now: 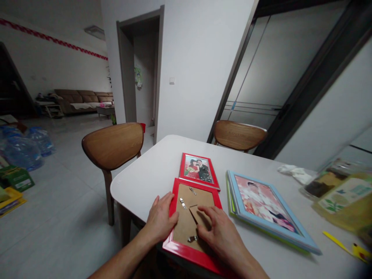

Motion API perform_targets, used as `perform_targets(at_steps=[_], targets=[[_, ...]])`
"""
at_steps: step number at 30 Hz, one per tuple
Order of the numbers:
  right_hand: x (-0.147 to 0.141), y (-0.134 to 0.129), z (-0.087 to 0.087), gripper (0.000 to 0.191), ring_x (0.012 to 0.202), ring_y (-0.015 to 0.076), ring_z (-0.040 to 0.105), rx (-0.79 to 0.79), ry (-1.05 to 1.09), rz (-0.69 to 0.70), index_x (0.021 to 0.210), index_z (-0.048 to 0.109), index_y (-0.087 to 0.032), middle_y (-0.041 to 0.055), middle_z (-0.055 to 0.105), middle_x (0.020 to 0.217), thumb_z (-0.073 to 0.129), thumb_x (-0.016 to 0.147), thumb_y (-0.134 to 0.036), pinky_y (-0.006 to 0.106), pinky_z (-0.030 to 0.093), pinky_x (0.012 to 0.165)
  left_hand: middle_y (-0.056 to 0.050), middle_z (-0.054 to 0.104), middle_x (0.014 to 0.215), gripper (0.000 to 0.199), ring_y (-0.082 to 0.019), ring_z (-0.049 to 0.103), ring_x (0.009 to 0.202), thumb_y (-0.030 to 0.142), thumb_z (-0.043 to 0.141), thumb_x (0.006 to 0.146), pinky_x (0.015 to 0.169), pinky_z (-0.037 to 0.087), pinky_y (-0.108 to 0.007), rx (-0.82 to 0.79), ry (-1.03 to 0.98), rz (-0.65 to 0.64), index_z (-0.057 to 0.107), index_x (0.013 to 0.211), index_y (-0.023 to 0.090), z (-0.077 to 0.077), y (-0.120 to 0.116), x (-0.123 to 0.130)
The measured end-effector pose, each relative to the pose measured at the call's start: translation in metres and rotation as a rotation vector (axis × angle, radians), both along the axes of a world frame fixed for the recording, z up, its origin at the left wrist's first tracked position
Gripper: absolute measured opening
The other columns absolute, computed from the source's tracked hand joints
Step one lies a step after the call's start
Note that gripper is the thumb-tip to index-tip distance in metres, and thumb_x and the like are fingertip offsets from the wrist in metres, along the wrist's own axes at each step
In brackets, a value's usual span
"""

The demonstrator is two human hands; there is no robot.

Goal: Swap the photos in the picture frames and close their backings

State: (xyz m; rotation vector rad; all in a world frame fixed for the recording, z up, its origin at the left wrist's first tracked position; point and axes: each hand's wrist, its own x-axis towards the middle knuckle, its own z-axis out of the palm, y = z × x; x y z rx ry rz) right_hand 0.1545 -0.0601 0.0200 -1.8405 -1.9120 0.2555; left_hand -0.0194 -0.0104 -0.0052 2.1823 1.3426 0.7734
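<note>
A red picture frame (170, 245) lies face down at the near table edge, its brown backing board (181, 224) showing. My left hand (161, 217) grips the frame's left side, thumb over the edge. My right hand (221, 228) is bent over the board, thumb and index finger at the cut-out stand flap (204, 220); a dark slit shows along the flap's left edge. Small metal clips (183, 204) sit on the board, one near my right thumb. Just beyond lies a second red frame (215, 172), face up, with a photo of a couple.
Right of my hands, a light blue frame (250, 217) rests on a green one (230, 193). Farther right are a crumpled white tissue (295, 172), a yellow package (343, 201) and a yellow tool (337, 241). Wooden chairs (116, 145) stand around the white table (139, 182).
</note>
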Motion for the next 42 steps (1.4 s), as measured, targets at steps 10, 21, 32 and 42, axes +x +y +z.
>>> perform_targets(at_steps=[10,21,32,42], targets=[[-0.015,-0.001,0.032,0.031,0.089,0.0191,0.051,0.175,-0.016,0.043,0.096,0.056,-0.018,0.0075,0.056,0.093,0.05,0.066,-0.024,0.033,0.04,0.08,-0.002,0.061,0.078,0.018,-0.017,0.056,0.074,0.034,0.051,0.068,0.067,0.042,-0.025,-0.325,-0.69,0.039,0.054,0.07,0.016,0.023,0.007,0.006],[0.04,-0.006,-0.007,0.044,0.081,0.0218,0.057,-0.056,-0.096,-0.21,0.107,0.051,-0.012,0.0124,0.058,0.096,0.041,0.073,-0.037,0.033,0.042,0.073,0.005,0.049,0.052,0.026,-0.011,0.046,0.045,0.041,0.048,0.063,0.043,0.034,-0.019,-0.428,-0.62,0.269,0.047,0.065,0.016,0.017,0.049,-0.075],[0.046,-0.002,-0.009,0.055,0.083,0.0245,0.057,-0.101,0.111,-0.342,0.116,0.043,-0.008,0.0152,0.061,0.094,0.044,0.063,-0.022,0.033,0.041,0.073,0.002,0.054,0.056,0.028,-0.018,0.055,0.06,0.025,0.053,0.065,0.057,0.039,-0.026,-0.151,-0.181,0.362,0.053,0.092,0.016,0.009,0.061,-0.093],[0.026,-0.024,0.029,0.084,0.063,0.0182,0.062,-0.244,1.451,-0.285,0.13,0.011,-0.031,0.001,0.066,0.084,0.058,0.061,-0.024,0.033,0.048,0.062,-0.009,0.043,0.123,0.059,-0.023,0.038,0.112,0.024,0.061,0.064,0.096,0.031,-0.039,0.078,-0.181,-0.174,0.038,0.118,0.019,0.036,-0.029,0.005]])
